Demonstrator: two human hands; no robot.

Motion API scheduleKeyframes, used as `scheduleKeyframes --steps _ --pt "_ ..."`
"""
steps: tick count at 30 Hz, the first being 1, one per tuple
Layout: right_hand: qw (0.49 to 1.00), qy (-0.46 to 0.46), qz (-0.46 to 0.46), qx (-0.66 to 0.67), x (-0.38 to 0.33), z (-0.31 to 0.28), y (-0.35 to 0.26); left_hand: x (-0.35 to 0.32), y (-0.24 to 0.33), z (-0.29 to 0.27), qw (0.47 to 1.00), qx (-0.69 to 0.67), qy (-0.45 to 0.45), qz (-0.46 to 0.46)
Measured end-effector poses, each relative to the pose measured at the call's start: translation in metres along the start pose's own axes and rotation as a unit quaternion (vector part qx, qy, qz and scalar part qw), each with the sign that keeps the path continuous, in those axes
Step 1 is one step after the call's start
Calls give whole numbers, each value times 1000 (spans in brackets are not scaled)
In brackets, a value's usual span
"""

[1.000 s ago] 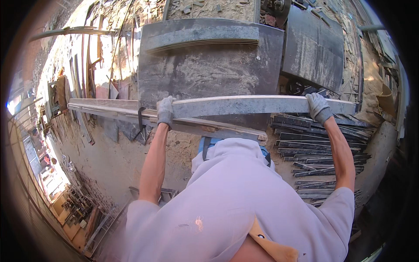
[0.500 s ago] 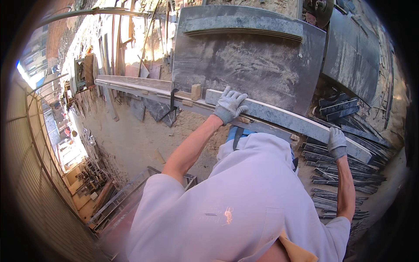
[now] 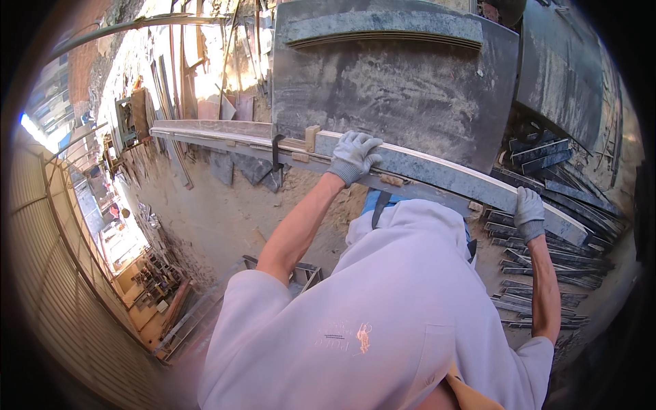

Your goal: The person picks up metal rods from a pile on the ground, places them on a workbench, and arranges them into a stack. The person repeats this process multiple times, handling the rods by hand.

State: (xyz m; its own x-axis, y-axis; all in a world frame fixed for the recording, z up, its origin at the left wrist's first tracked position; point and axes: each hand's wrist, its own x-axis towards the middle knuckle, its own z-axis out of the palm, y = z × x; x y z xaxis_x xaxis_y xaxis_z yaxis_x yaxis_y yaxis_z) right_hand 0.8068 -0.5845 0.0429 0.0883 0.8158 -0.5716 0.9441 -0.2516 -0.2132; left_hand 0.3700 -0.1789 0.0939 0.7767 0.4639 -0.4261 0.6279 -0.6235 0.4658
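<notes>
A long grey-blue stone strip (image 3: pixel 444 172) with a pale upper edge lies along the near edge of a dusty dark slab table (image 3: pixel 389 89). My gloved left hand (image 3: pixel 353 157) is closed over the strip near its left end, fingers across the top edge. Farther right, my gloved right hand (image 3: pixel 529 213) grips the same strip near its other end, which sticks out past the table. A small wooden block (image 3: pixel 311 139) stands against the strip's left end. Both thumbs are mostly hidden.
A stack of similar strips (image 3: pixel 383 29) lies at the table's far side. A long rail (image 3: pixel 212 134) with a black clamp (image 3: pixel 277 152) runs leftward. Several loose strips (image 3: pixel 547 263) are piled on the ground at right, and another dark slab (image 3: pixel 560 75) stands beyond.
The strip has shifted left along the table edge, closing the small gap to the wooden block. Both hands remain on it, and the left hand's fingers have curled more. The view has shifted slightly.
</notes>
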Motion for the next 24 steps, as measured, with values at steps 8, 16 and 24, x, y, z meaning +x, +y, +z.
scheduleKeyframes --steps 8,16,24 --pt "999 -5 27 29 -1 24 -10 -1 -4 1 999 3 -35 -2" --pt "999 -2 25 33 5 27 -11 9 68 38 996 47 39 59" --pt "996 82 -11 37 -10 21 -17 10 70 51 996 52 53 54"
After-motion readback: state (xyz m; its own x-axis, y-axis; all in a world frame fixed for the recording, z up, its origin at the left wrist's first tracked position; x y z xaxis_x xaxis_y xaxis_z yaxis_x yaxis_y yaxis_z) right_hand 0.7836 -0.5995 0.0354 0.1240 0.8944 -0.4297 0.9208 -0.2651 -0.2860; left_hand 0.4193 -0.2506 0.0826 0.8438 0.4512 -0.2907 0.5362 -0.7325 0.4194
